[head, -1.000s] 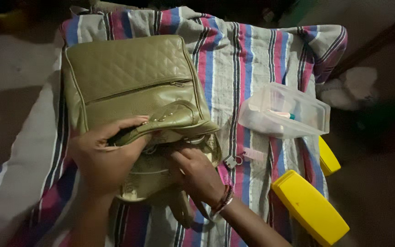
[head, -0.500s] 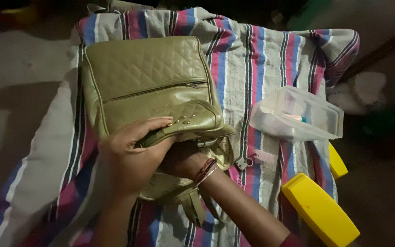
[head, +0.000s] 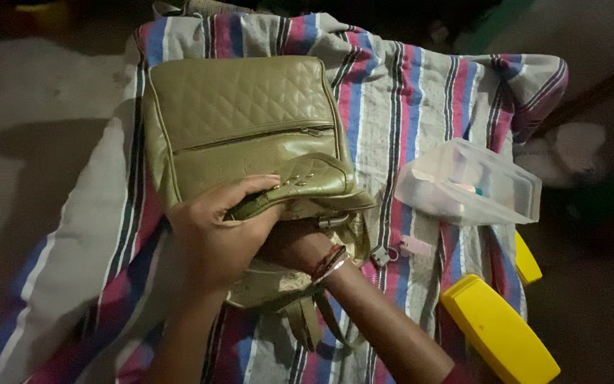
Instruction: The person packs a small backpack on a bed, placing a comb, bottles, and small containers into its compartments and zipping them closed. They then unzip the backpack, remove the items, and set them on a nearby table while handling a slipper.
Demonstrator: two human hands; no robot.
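Striped cloth (head: 421, 92); olive bag (head: 243, 121) flap under curled left fingers (head: 250, 190), right fingers hidden inside.

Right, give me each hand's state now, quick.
Left hand: closed on the flap of the olive quilted backpack, holding it up.
Right hand: reaching inside the backpack, fingers hidden; cannot tell.
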